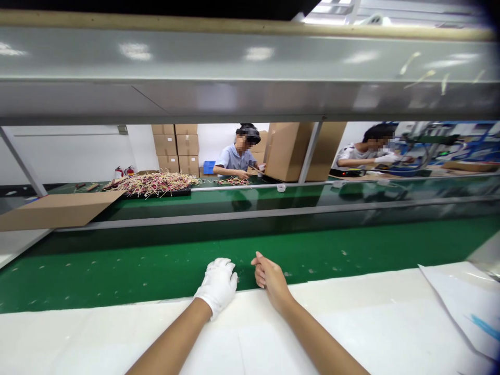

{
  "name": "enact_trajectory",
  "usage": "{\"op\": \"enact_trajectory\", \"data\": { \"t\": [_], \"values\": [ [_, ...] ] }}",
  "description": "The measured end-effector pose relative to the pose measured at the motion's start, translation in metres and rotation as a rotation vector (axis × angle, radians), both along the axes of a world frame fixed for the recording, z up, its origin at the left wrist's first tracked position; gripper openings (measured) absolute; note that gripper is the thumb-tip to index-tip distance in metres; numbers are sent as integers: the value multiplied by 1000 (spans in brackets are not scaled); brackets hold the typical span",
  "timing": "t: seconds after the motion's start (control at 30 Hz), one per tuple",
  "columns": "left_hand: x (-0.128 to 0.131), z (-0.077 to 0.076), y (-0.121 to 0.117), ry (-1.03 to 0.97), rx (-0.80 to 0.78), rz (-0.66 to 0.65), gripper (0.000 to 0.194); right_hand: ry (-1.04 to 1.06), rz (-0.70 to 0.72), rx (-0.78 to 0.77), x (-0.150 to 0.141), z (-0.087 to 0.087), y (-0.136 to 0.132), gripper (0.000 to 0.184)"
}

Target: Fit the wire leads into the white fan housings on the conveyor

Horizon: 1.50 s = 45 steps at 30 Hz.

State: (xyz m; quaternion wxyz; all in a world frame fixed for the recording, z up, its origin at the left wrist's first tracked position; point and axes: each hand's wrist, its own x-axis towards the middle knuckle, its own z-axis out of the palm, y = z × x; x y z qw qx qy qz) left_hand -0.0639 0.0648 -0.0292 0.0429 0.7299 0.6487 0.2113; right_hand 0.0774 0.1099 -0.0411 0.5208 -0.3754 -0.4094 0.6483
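My left hand (pixel 217 284), in a white glove, rests palm down at the near edge of the green conveyor belt (pixel 156 271). Its fingers are loosely bent with the thumb apart, and no object shows in it. To its right, my bare right hand (pixel 270 278) hovers over or rests on the same edge; which, I cannot tell. Its fingers curl inward with nothing visible in them. A white covered work surface (pixel 250 338) lies under both forearms.
Beyond the belt, a heap of thin wire leads (pixel 156 183) fills a black tray. A cardboard sheet (pixel 58 208) juts in at left. Two people work across the line, near a large carton (pixel 287 151). A metal shelf (pixel 234 99) spans overhead. Paper (pixel 464 302) lies right.
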Motion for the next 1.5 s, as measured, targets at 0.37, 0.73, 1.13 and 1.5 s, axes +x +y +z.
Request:
{"op": "enact_trajectory", "data": {
  "t": [0.37, 0.73, 1.13, 1.5],
  "values": [
    [1, 3, -1, 12, -27, 22, 36, -108, -62, 60, -2, 5, -1, 29],
    [-1, -2, 2, 30, 15, 13, 34, -154, -84, 78, -3, 4, -1, 37],
    [-2, -6, 2, 21, 20, -4, 34, -149, -62, 87, -2, 2, 0, 36],
    [-2, -6, 4, 29, 21, 2, 34, -148, -73, 94, -4, 1, 0, 32]
  ]
}}
